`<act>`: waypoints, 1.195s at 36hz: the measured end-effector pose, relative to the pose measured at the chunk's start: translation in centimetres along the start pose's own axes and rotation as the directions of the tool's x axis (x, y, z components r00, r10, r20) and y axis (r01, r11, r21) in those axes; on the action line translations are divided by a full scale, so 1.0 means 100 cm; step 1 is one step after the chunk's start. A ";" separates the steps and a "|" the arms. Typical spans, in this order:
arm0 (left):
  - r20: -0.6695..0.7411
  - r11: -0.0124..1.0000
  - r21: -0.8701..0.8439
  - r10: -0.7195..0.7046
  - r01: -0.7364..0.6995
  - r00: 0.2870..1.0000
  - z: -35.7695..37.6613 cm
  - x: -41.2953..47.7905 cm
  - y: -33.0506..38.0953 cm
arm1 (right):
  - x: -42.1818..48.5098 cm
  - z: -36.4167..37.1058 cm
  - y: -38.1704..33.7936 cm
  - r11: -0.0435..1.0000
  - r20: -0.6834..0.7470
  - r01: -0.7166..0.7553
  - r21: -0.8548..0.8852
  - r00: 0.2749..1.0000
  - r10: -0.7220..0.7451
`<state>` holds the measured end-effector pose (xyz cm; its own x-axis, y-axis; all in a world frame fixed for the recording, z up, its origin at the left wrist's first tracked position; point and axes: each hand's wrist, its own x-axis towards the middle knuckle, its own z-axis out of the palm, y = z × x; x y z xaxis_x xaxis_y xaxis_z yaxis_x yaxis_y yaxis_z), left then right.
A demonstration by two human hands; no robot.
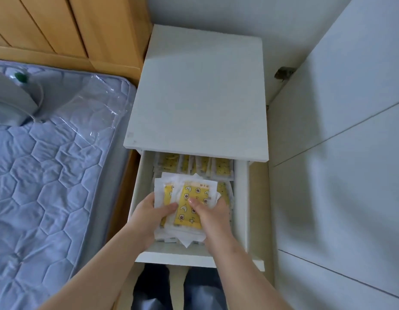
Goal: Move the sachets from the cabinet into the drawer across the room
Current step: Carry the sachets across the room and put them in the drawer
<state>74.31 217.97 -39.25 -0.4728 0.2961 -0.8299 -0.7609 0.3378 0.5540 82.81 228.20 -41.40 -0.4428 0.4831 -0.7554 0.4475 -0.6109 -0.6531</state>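
Bedroom corner, a quilted mattress (48, 175) left of the grips; nearest, the open white drawer (178, 257); inside it the left grip (149, 218) and right grip (213, 217) both curl round one stack of yellow sachets (189, 191), thumbs on top; beyond them more sachets (221, 167) stand in a row; farther, the nightstand top (198, 86).
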 end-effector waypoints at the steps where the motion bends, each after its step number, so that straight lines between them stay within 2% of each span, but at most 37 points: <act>1: -0.011 1.000 -0.016 -0.006 0.006 1.000 0.001 0.009 -0.007 | 0.008 -0.001 0.007 1.000 0.006 -0.004 -0.006 1.000 0.004; 5: -0.017 0.997 -0.067 -0.046 0.045 0.999 0.002 0.042 -0.028 | 0.038 -0.009 0.030 0.997 0.038 -0.040 -0.058 0.998 0.043; 15: 0.159 0.973 -0.120 -0.178 0.198 0.971 0.000 0.132 -0.047 | 0.124 -0.016 0.058 0.993 0.073 -0.117 -0.026 0.990 0.118; 20: 0.235 0.975 -0.147 -0.129 0.167 0.963 -0.003 0.172 -0.046 | 0.167 -0.014 0.058 0.991 0.121 -0.130 -0.010 0.984 0.130; 26: 0.095 0.969 -0.234 -0.062 0.083 0.994 -0.004 0.218 -0.046 | 0.220 -0.002 0.048 0.993 0.140 -0.112 -0.022 0.984 0.114; 32: -0.012 0.916 -0.401 -0.020 0.014 1.000 -0.006 0.241 -0.046 | 0.252 0.006 0.048 0.996 0.044 -0.089 0.003 0.995 0.089; 34: -0.033 0.934 -0.356 0.008 -0.019 0.999 -0.007 0.245 -0.045 | 0.256 0.005 0.047 0.996 0.027 -0.088 0.007 0.996 0.088; 38: -0.099 0.987 -0.106 0.108 -0.118 0.989 -0.009 0.252 -0.039 | 0.260 0.001 0.043 0.995 0.001 -0.078 -0.063 0.997 0.078; 43: -0.156 0.976 0.118 0.201 -0.183 0.967 -0.009 0.266 -0.025 | 0.268 0.000 0.026 0.997 -0.016 -0.055 -0.052 0.998 0.054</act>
<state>63.22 224.23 -62.73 -0.6791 0.2151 -0.7019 -0.6034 0.3810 0.7006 72.14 239.53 -63.34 -0.4052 0.4594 -0.7904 0.5112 -0.6029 -0.6125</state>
